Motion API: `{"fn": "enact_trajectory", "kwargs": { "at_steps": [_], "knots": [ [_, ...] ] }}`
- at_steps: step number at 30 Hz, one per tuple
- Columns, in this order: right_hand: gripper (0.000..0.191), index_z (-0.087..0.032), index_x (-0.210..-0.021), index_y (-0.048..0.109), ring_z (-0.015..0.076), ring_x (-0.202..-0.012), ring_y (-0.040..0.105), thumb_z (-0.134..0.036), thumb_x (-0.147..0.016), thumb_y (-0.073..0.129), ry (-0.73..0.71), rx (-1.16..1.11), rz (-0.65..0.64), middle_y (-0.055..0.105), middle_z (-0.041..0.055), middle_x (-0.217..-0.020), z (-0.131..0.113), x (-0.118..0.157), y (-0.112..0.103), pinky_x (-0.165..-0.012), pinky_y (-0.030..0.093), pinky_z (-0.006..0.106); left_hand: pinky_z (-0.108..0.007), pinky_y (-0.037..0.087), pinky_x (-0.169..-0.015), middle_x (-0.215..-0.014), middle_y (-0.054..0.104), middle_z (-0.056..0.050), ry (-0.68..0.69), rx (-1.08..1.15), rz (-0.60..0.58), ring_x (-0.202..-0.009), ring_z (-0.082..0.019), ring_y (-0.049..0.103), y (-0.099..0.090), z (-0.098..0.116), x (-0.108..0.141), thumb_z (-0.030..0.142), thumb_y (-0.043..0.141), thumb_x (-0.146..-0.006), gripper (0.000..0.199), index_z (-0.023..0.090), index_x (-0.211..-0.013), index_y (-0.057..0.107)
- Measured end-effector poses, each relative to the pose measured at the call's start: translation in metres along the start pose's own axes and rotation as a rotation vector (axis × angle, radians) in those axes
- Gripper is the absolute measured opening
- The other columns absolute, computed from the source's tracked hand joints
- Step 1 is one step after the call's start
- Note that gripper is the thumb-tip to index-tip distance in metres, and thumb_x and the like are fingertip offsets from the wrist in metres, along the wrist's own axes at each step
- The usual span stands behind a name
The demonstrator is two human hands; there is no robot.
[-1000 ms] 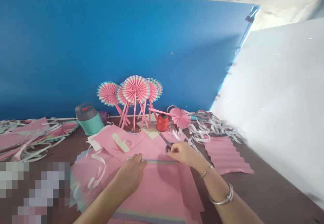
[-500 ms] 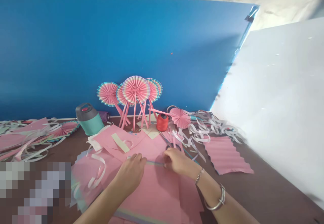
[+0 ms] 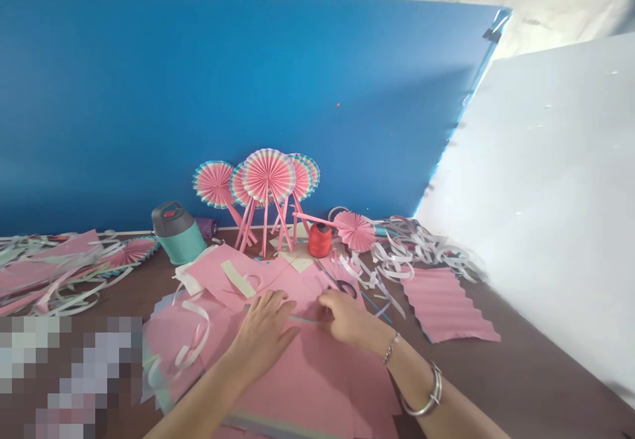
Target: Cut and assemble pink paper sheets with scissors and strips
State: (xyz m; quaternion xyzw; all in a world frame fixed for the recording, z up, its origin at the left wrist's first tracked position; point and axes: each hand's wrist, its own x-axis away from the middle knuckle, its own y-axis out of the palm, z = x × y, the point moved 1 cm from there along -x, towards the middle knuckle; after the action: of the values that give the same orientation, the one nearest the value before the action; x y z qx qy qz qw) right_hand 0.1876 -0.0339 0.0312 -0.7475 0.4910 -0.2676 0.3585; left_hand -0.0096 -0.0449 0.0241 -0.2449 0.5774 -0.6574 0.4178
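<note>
A pink paper sheet (image 3: pixel 307 373) lies in front of me, its far edge turned up in a narrow pale blue-grey fold (image 3: pixel 300 319). My left hand (image 3: pixel 265 326) rests flat across the left part of that fold, fingers stretched out and thumb apart. At the fold's right end, my right hand (image 3: pixel 342 317) has its fingers curled in a pinch on the paper's edge; the fingertips are partly hidden. Scissors (image 3: pixel 344 287) with dark handles lie just beyond my right hand. More pink sheets and a cream strip (image 3: pixel 237 279) lie under and beyond my left hand.
Several pleated paper fans (image 3: pixel 268 174) stand against the blue panel (image 3: pixel 223 82). A red thread spool (image 3: pixel 319 240) and a teal jug (image 3: pixel 181 235) stand at the back. Curled white strips (image 3: pixel 421 250) and a rippled pink sheet (image 3: pixel 449 303) lie right, before a white panel (image 3: pixel 555 194).
My left hand has opened from bent fingers to a flatter, spread pose, thumb now apart. My right hand has shifted slightly left along the fold. The view moved a little.
</note>
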Motion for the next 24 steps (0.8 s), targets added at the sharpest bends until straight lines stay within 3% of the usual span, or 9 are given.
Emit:
{"fn": "enact_trajectory", "kwargs": {
  "at_steps": [5,9,14,19,24],
  "knots": [
    [0.01,-0.018,-0.078,0.068,0.0137,-0.07,0.057,-0.017,-0.074,0.059,-0.084,-0.098,0.04,0.068,0.0022,-0.077,-0.005,-0.002,0.002,-0.062,0.037,0.023,-0.036,0.034,-0.084,-0.085,0.063,-0.002,0.039,0.084,0.045,-0.087,-0.018,0.053,0.006,-0.002,-0.007,0.027,0.041,-0.093,0.024,0.02,-0.082,0.061],
    [0.013,-0.019,-0.07,0.07,0.0134,-0.068,0.057,-0.025,-0.078,0.063,-0.151,-0.064,0.108,0.068,0.0017,-0.071,-0.01,-0.002,-0.001,-0.069,0.037,0.025,-0.036,0.033,-0.082,-0.073,0.065,-0.001,0.007,0.194,0.051,-0.077,-0.017,0.055,0.0,-0.001,-0.009,0.027,0.041,-0.092,0.029,0.021,-0.076,0.065],
    [0.022,-0.017,-0.07,0.072,0.0137,-0.064,0.055,-0.036,-0.077,0.062,-0.051,-0.198,0.087,0.066,0.0015,-0.068,0.009,-0.005,-0.013,-0.059,0.038,0.023,-0.031,0.037,-0.072,-0.06,0.061,-0.001,-0.073,0.402,-0.008,-0.064,-0.015,0.052,-0.007,-0.008,-0.009,0.035,0.043,-0.088,0.038,0.02,-0.061,0.065],
    [0.028,-0.014,-0.064,0.067,0.0087,-0.053,0.041,-0.041,-0.072,0.065,0.029,-0.407,0.036,0.051,-0.0033,-0.054,0.032,-0.011,-0.019,-0.051,0.032,0.021,-0.024,0.034,-0.055,-0.061,0.055,0.0,-0.229,0.619,-0.097,-0.06,-0.014,0.048,-0.004,-0.021,-0.008,0.045,0.048,-0.08,0.039,0.016,-0.058,0.06],
    [0.028,-0.014,-0.067,0.066,0.0074,-0.053,0.036,-0.041,-0.073,0.062,0.084,-0.535,0.023,0.044,-0.0048,-0.054,0.033,-0.012,-0.017,-0.052,0.03,0.021,-0.023,0.029,-0.051,-0.059,0.051,0.001,-0.27,0.69,-0.188,-0.056,-0.012,0.043,-0.006,-0.025,-0.008,0.042,0.048,-0.078,0.037,0.015,-0.056,0.059]
  ]
}}
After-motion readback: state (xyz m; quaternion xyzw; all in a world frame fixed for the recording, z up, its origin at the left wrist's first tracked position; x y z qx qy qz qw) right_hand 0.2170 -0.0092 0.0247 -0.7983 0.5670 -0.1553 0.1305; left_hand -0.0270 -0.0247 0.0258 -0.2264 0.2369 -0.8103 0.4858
